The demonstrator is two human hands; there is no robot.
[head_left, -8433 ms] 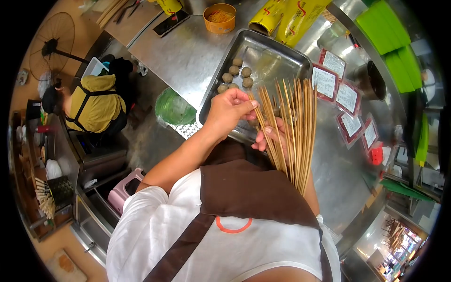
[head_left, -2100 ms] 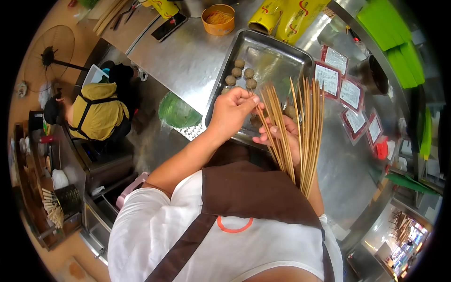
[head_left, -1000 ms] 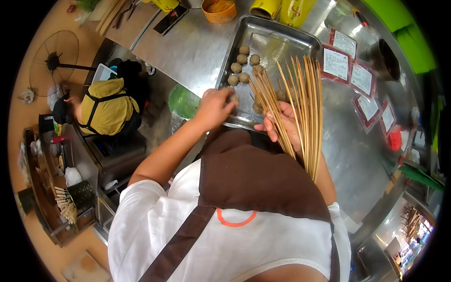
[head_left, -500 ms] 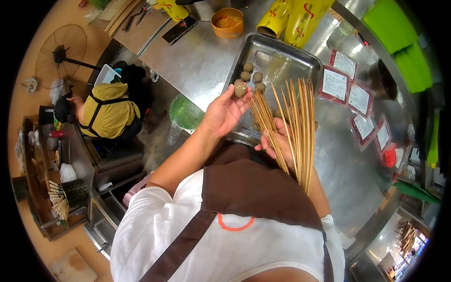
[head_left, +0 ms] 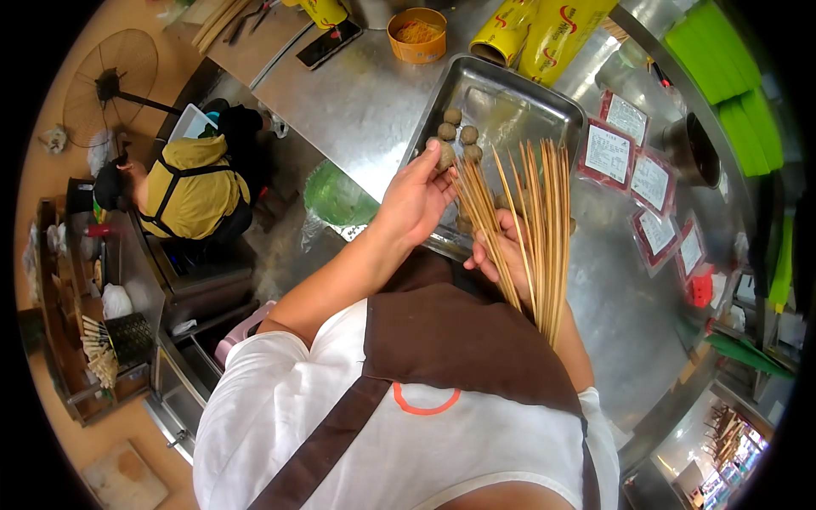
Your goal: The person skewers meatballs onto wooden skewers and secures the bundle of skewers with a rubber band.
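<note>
My left hand (head_left: 415,202) pinches a grey-brown meatball (head_left: 444,156) at its fingertips, the thumb covering part of it. A bundle of thin bamboo skewers (head_left: 551,234) is gripped in my right hand (head_left: 503,253), fanned into a left group and a larger right group. The tips of the left group come close to my left fingers. Beneath both hands lies a steel tray (head_left: 544,100). Several more meatballs (head_left: 468,135) rest in it near the left hand, and others are partly hidden behind the skewers.
Yellow rolls (head_left: 557,38) and an orange tub (head_left: 416,36) stand beyond the tray, with a phone (head_left: 329,44) to the left. Labelled red packets (head_left: 609,151) lie right of the tray. A person in a yellow top (head_left: 191,187) is at the left.
My left thumb has moved up and over the held meatball, which now sits slightly further right and higher. My right hand keeps its hold on the skewers. The view has shifted slightly.
</note>
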